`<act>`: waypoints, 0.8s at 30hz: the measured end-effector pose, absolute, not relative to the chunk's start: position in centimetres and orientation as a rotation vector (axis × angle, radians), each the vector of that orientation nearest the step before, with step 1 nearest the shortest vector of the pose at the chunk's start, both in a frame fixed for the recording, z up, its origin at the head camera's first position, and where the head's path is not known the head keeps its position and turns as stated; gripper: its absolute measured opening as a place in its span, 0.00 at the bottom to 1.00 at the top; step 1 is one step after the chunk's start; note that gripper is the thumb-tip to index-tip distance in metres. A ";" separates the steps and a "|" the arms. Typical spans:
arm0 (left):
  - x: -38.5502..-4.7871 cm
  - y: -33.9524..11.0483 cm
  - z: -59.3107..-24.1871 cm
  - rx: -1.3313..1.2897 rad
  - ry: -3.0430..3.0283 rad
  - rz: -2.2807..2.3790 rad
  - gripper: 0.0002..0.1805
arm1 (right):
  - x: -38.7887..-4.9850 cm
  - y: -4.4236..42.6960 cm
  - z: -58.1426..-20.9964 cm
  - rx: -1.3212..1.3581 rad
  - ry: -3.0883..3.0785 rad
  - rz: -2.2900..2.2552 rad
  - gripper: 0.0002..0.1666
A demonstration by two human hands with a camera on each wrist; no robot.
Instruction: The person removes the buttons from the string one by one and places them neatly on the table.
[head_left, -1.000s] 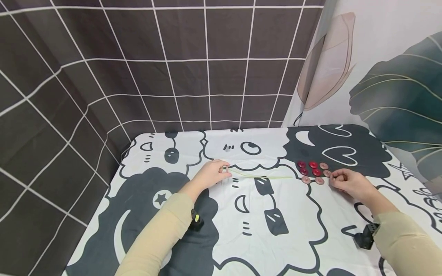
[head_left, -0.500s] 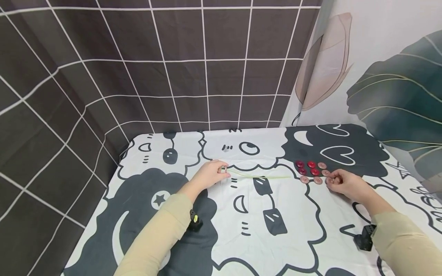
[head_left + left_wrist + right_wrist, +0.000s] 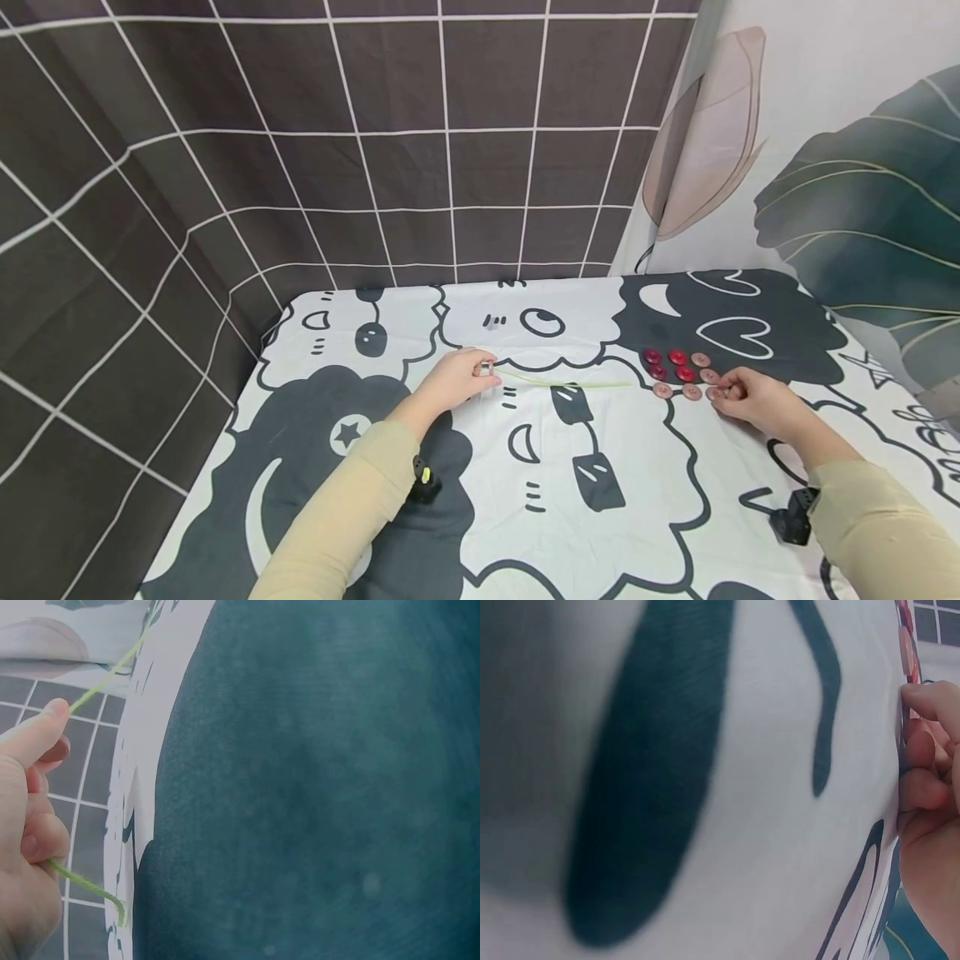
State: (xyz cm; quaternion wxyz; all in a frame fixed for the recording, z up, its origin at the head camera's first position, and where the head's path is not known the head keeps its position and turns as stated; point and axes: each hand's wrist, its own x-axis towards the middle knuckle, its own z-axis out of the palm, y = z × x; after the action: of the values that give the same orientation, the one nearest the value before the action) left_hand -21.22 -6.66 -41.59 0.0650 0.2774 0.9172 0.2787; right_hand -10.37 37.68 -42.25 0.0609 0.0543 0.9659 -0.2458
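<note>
My left hand (image 3: 459,379) pinches a thin green yarn (image 3: 105,680) between thumb and finger. Below, the yarn's other end comes out of the curled fingers in the left wrist view. Something small and pale shows at these fingertips in the head view, too small to make out. From there the yarn runs right, ending near several buttons: dark red (image 3: 656,372), bright red (image 3: 686,373) and dusty pink (image 3: 662,389). On the right, my right hand (image 3: 757,402) has its fingertips on a pink button (image 3: 714,392) at the group's near right corner, partly covered by them.
A black-and-white cartoon cloth (image 3: 517,533) covers the table. Behind it hangs a dark curtain (image 3: 397,175) with a white grid. A leaf-patterned drape (image 3: 862,208) stands at the right. Each wrist carries a small black camera (image 3: 791,517).
My right hand has shifted slightly left, and the pink button at its fingertips shows more plainly. My left hand keeps its hold on the yarn.
</note>
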 end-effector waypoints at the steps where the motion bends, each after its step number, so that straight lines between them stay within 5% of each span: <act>1: -21.2 -6.7 -41.6 0.834 2.766 0.843 0.23 | -10.4 37.7 -42.2 0.176 2.922 -0.757 0.29; 24: -21.1 -6.8 -41.1 0.833 2.748 0.879 0.23 | -14.7 28.5 -41.4 0.005 2.873 -1.109 0.25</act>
State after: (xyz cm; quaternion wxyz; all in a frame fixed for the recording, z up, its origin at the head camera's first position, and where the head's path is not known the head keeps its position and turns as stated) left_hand -21.09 -6.81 -41.07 0.0693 0.2766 0.9130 0.2919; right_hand -14.73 28.46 -41.38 0.0313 0.0015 0.9325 -0.3599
